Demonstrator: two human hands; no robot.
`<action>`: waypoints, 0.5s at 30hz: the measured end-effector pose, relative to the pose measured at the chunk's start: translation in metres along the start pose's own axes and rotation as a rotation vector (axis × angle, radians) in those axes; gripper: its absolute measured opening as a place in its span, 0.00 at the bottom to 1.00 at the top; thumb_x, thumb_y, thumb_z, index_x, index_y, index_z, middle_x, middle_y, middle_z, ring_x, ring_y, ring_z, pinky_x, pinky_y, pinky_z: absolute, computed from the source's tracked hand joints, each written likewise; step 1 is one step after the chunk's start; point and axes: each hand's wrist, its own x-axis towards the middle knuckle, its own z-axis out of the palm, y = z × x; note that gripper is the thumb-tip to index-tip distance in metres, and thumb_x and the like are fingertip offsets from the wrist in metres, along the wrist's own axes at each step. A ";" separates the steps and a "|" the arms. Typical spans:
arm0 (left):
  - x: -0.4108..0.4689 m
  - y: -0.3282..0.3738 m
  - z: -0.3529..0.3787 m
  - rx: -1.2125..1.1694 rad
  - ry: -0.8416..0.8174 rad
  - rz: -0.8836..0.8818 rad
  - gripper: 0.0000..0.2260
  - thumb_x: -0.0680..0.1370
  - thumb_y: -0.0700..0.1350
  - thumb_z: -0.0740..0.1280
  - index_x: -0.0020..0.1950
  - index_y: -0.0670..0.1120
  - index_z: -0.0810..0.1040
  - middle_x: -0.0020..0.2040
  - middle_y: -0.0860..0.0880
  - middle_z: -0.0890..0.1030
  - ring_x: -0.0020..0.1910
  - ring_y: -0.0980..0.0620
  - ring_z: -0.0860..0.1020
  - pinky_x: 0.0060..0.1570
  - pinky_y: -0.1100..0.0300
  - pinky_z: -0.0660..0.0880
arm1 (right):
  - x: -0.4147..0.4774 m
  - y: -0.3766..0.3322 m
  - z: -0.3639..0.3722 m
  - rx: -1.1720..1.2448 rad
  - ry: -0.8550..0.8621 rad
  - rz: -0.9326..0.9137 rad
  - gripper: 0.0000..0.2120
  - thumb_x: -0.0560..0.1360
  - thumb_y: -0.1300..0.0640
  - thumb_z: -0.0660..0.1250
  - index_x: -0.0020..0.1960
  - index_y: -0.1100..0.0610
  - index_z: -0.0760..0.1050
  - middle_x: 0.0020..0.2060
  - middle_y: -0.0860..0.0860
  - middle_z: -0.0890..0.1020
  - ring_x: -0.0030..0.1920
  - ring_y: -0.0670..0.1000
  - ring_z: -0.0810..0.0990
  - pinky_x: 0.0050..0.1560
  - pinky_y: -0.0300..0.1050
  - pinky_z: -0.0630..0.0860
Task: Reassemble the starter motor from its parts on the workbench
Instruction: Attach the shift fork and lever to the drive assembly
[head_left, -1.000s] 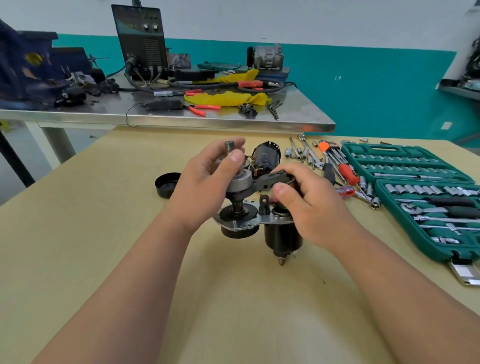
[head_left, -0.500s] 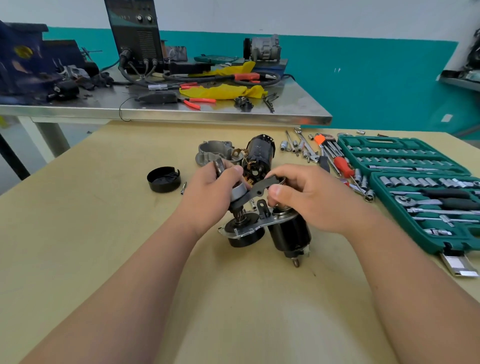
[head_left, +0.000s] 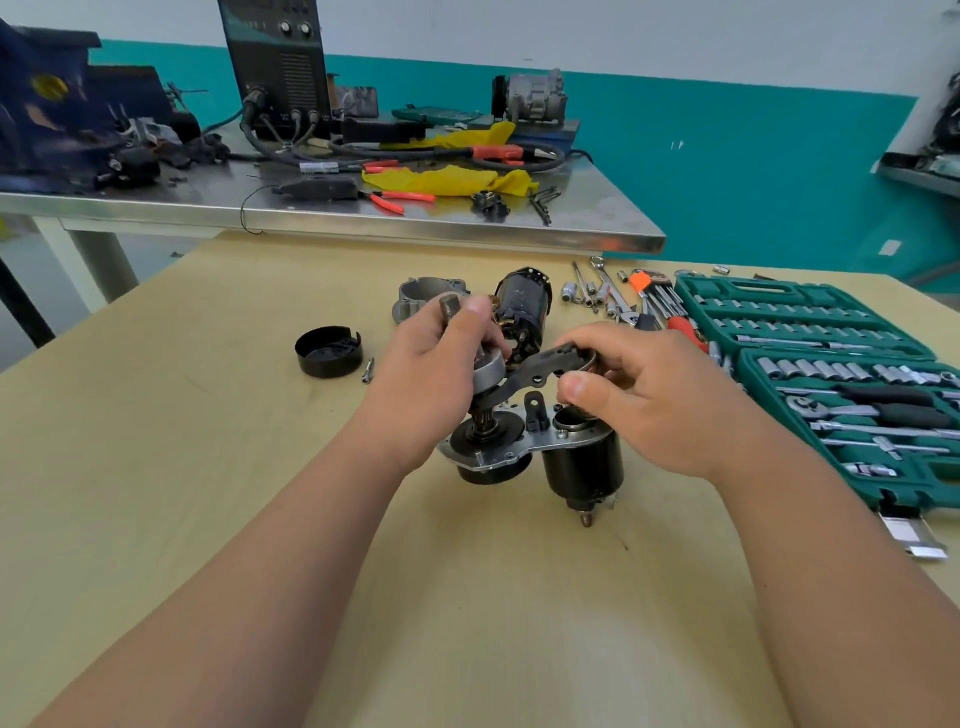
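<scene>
Over the surface (head_left: 208, 467), left hand (head_left: 431, 374) grips the drive gear (head_left: 488, 368), right hand (head_left: 654, 400) pinches the lever (head_left: 540, 364); lower both together, squarely.

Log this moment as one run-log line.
left hand grips pinion drive | right hand pinches black lever | black lever raised above mounting plate

A black cap (head_left: 328, 351) sits on the tan workbench (head_left: 208, 467) near a green socket case (head_left: 810, 332).
</scene>
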 end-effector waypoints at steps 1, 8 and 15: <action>-0.001 0.003 0.001 -0.013 0.008 0.006 0.19 0.80 0.58 0.57 0.33 0.58 0.78 0.46 0.41 0.80 0.39 0.52 0.75 0.44 0.48 0.77 | -0.001 0.000 -0.002 -0.008 0.001 -0.008 0.19 0.73 0.38 0.57 0.61 0.42 0.74 0.42 0.34 0.78 0.46 0.38 0.78 0.44 0.42 0.75; -0.001 0.005 -0.002 -0.136 0.011 0.056 0.17 0.76 0.59 0.58 0.30 0.57 0.78 0.37 0.46 0.81 0.42 0.44 0.77 0.53 0.36 0.75 | -0.005 -0.006 -0.009 -0.012 -0.031 -0.052 0.11 0.72 0.40 0.59 0.54 0.37 0.73 0.39 0.32 0.78 0.48 0.35 0.77 0.41 0.33 0.67; 0.007 -0.003 -0.010 -0.432 -0.050 0.000 0.18 0.77 0.52 0.59 0.28 0.52 0.75 0.31 0.50 0.79 0.33 0.52 0.79 0.58 0.38 0.76 | -0.011 0.008 -0.028 0.077 0.129 -0.011 0.06 0.74 0.47 0.62 0.48 0.42 0.78 0.37 0.46 0.82 0.39 0.47 0.80 0.41 0.50 0.78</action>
